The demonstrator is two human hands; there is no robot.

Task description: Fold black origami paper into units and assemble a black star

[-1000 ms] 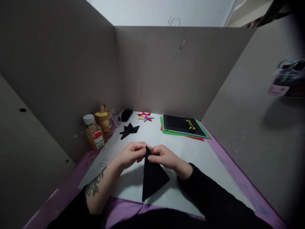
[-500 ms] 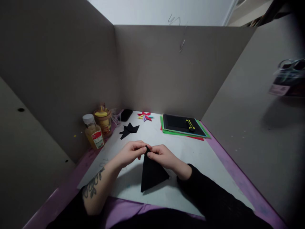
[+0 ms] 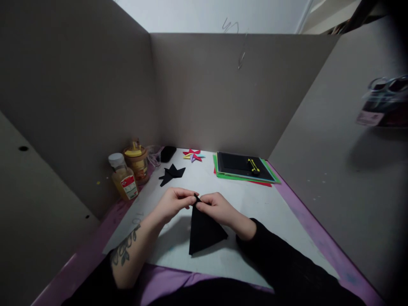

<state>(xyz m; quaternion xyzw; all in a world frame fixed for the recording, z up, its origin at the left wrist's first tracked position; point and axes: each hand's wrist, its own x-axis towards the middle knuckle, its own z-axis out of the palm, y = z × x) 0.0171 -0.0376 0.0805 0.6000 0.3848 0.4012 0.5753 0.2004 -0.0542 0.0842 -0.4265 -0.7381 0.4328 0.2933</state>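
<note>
A folded sheet of black paper (image 3: 205, 231), shaped like a tall triangle, is held up above the white work surface (image 3: 255, 259) with its narrow tip pointing away from me. My left hand (image 3: 175, 202) pinches that tip from the left, thumb and fingers closed on it. From the right, my right hand (image 3: 218, 207) grips the paper just below the tip, thumb on top; its other fingers are partly hidden behind the sheet. Beyond my left hand lies a black folded paper piece (image 3: 172, 174) with several points.
At the back lie a colourful paper star (image 3: 194, 155) and a dark object (image 3: 168, 153). Left stand a glue bottle (image 3: 125, 180), a yellow-lidded cup (image 3: 137, 162) and a clear cup (image 3: 154, 156). A yellow cutter (image 3: 253, 166) rests on stacked coloured paper (image 3: 231, 162). Grey panels (image 3: 216, 93) surround the table.
Both hands keep their pinch on the black paper near its tip, with only tiny finger shifts. The whole view has slid slightly.
</note>
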